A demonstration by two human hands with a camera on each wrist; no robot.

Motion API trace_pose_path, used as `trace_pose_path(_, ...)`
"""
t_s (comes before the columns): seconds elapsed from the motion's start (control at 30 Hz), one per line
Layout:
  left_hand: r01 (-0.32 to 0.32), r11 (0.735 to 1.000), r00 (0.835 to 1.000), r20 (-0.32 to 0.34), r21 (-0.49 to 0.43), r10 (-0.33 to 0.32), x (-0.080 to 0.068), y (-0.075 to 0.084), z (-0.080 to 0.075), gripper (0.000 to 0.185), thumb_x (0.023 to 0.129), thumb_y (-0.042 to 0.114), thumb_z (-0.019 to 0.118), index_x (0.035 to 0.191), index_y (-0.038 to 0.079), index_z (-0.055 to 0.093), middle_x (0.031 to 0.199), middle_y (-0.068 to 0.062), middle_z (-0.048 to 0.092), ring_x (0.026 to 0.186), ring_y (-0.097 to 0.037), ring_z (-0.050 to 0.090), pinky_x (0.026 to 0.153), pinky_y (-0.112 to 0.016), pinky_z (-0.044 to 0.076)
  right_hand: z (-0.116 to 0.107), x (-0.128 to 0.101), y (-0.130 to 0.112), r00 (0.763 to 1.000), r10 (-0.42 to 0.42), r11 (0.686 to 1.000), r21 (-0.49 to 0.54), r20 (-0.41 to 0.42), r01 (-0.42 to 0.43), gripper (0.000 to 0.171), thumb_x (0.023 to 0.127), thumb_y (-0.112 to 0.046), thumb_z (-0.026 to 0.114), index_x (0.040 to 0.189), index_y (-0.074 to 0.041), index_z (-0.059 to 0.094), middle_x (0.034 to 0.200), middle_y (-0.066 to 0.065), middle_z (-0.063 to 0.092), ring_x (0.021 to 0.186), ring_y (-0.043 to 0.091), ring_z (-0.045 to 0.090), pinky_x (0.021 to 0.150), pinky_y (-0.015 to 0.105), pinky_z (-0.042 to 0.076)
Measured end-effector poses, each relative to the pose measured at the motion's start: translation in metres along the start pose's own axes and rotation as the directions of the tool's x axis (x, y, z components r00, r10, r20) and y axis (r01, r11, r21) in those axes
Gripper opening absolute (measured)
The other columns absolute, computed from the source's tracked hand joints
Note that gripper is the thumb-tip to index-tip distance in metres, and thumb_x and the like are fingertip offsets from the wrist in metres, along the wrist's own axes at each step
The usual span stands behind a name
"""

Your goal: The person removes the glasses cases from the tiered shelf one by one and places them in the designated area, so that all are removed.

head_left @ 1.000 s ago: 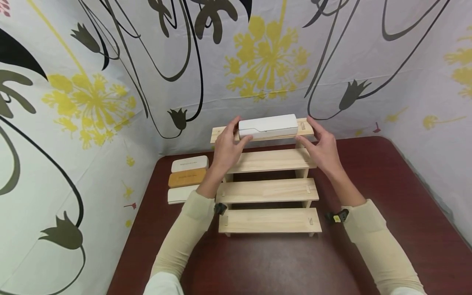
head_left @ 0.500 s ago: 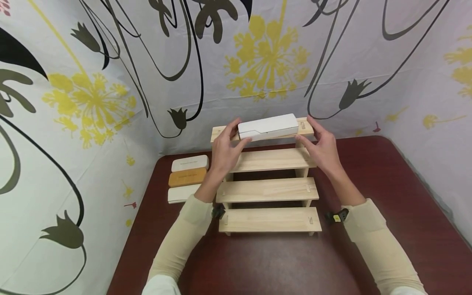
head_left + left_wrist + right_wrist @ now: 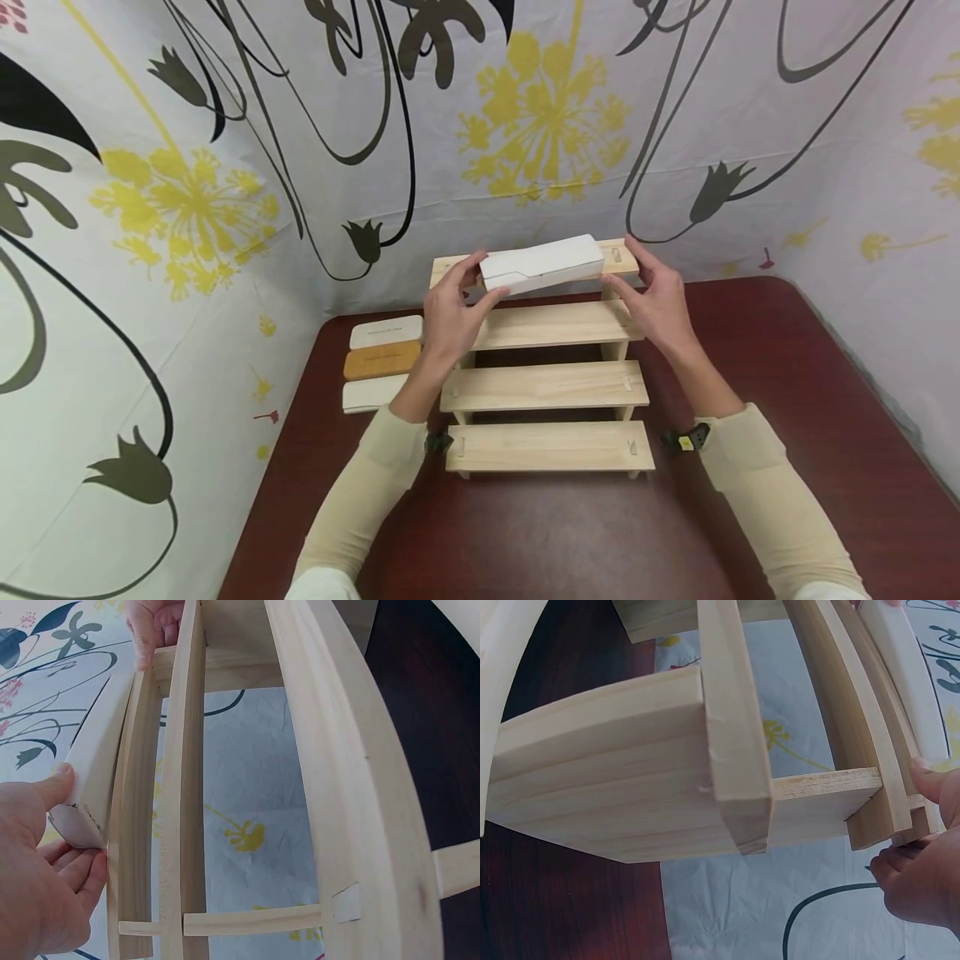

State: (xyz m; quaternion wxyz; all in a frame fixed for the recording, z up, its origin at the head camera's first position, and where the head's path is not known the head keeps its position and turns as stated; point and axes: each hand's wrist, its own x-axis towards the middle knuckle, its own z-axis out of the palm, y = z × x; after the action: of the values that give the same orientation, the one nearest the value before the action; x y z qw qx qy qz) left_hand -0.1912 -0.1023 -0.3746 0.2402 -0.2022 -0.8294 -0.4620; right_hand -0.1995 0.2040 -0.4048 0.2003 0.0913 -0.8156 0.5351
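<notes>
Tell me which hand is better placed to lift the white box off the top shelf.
Probably left. The left hand already grips the white box at its raised end; the right hand only rests fingers at the other.

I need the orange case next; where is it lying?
In the head view, the orange case lies on the table left of the wooden stepped shelf, between two white cases.

Left hand [image 3: 450, 312] hides white case [image 3: 542, 262] end
</notes>
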Motion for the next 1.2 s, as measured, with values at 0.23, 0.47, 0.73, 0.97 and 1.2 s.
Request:
trace_pose_path(0.23,-0.011,0.993,1.0,-0.028,-0.121,0.008,-0.005,0.001,-0.003,0.057,0.089,0.019,0.089,0.139,0.0,0.067,0.129,-0.014,0.072,0.113,-0.021,0.073,0.099,-0.041,0.06,0.0,-0.001,0.001,1.0,0.01,1.0,0.022,0.005,-0.01,0.072,0.099,-0.016,0.079,0.162,-0.013,0.044,0.16,0.013,0.05,0.137,0.026,0.057,0.077,0.019,0.043)
trace_pose_path(0.47,-0.061,0.977,0.995,-0.096,-0.204,0.042,-0.011,-0.002,-0.003,0.057,0.083,0.01,0.093,0.134,0.0,0.07,0.127,-0.016,0.074,0.113,-0.027,0.074,0.098,-0.045,0.06,0.001,-0.001,0.001,1.0,0.016,0.999,0.033,0.005,-0.016,0.072,0.099,-0.017,0.079,0.162,-0.014,0.044,0.159,0.012,0.051,0.115,0.01,0.066,0.068,0.014,0.043)
trace_pose_path(0.73,-0.041,0.976,0.991,-0.133,-0.215,0.012,-0.019,0.007,-0.007,0.058,0.078,0.0,0.093,0.131,-0.005,0.07,0.125,-0.022,0.073,0.108,-0.036,0.075,0.095,-0.053,0.061,0.001,0.001,0.001,1.0,0.025,0.998,0.054,0.004,-0.025,0.071,0.099,-0.017,0.079,0.162,-0.015,0.045,0.16,0.01,0.05,0.117,0.008,0.064,0.064,0.014,0.042)
trace_pose_path(0.97,-0.013,0.974,0.992,-0.124,-0.227,-0.015,-0.025,0.03,-0.018,0.056,0.079,-0.009,0.09,0.13,-0.013,0.067,0.122,-0.028,0.072,0.1,-0.043,0.074,0.092,-0.059,0.06,0.0,0.002,0.0,0.999,0.034,0.996,0.086,0.011,-0.035,0.072,0.098,-0.013,0.08,0.161,-0.013,0.045,0.162,0.011,0.047,0.146,0.026,0.05,0.113,0.03,0.048)
trace_pose_path(1.2,-0.011,0.974,0.992,-0.125,-0.228,-0.018,-0.031,0.009,-0.016,0.059,0.078,-0.003,0.092,0.132,-0.006,0.068,0.124,-0.022,0.074,0.103,-0.037,0.076,0.095,-0.05,0.061,0.0,0.002,0.001,0.999,0.037,0.995,0.091,0.016,-0.038,0.073,0.098,-0.012,0.08,0.162,-0.012,0.045,0.163,0.012,0.046,0.148,0.026,0.047,0.117,0.032,0.044)
